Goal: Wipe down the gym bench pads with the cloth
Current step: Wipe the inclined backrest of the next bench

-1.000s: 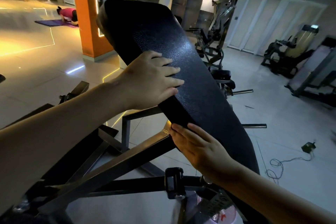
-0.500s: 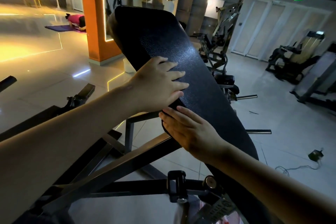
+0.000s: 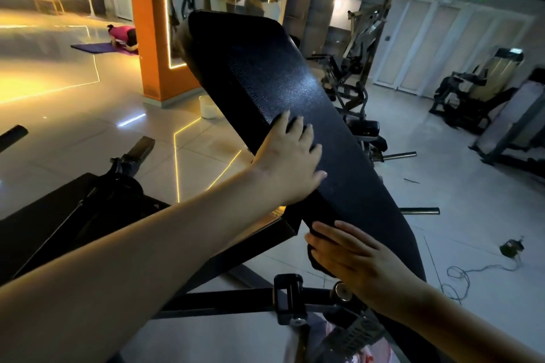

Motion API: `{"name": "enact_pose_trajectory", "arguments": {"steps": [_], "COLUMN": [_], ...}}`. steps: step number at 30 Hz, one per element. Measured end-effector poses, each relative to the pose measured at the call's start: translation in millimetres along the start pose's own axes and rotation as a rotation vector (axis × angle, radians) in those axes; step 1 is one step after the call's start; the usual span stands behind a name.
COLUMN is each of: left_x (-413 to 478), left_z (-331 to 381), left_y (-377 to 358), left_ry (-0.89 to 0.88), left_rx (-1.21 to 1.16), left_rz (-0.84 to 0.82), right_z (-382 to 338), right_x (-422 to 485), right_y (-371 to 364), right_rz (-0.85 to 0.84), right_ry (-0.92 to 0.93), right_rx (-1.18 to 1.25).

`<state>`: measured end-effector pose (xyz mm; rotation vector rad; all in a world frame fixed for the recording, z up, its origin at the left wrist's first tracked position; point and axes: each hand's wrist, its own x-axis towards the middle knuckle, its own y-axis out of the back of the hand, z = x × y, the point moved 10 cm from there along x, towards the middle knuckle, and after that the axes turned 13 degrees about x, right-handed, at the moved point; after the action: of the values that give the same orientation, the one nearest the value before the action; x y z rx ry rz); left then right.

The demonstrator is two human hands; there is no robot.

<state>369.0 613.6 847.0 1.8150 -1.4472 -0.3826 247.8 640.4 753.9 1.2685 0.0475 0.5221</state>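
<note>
A long black textured bench pad [image 3: 265, 82] slants up and away through the middle of the head view, on a black steel frame [image 3: 206, 247]. My left hand [image 3: 290, 165] lies flat on the pad's left edge about halfway up, fingers spread and pointing up the pad, nothing in it. My right hand [image 3: 351, 256] presses on the pad's left edge lower down, fingers straight. A dark cloth [image 3: 311, 255] bulges out from under its fingers and wraps over the pad edge; most of it is hidden by the hand.
A frame crossbar with a clamp knob [image 3: 290, 298] runs below my hands. Behind the pad stand an orange pillar [image 3: 156, 38] and a small white bucket [image 3: 209, 107]. Other gym machines [image 3: 351, 79] fill the right side. A cable and plug [image 3: 510, 247] lie on the tiled floor.
My right hand has slid back down the pad's left edge, away from my left hand. My left hand has turned so its fingers point up the pad.
</note>
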Motion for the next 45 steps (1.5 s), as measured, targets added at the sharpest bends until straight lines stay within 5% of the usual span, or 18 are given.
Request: {"name": "enact_pose_trajectory", "arguments": {"steps": [5, 19, 29, 42, 45], "left_x": [-4, -8, -4, -20, -19], "left_z": [-3, 1, 47, 117, 132], "left_y": [2, 3, 7, 7, 8], "left_ry": [0.004, 0.048, -0.12, -0.222, -0.205], "left_rx": [0.011, -0.029, 0.033, 0.038, 0.023], "left_rz": [0.058, 0.036, -0.061, -0.038, -0.05], "right_z": [2, -4, 12, -10, -19], "right_x": [49, -100, 0, -154, -138], "right_y": [14, -52, -7, -76, -61], "right_rz": [0.144, -0.195, 0.128, -0.137, -0.03], "right_ry": [0.027, -0.086, -0.012, -0.002, 0.052], "right_rx": [-0.043, -0.05, -0.071, -0.061, 0.042]}}
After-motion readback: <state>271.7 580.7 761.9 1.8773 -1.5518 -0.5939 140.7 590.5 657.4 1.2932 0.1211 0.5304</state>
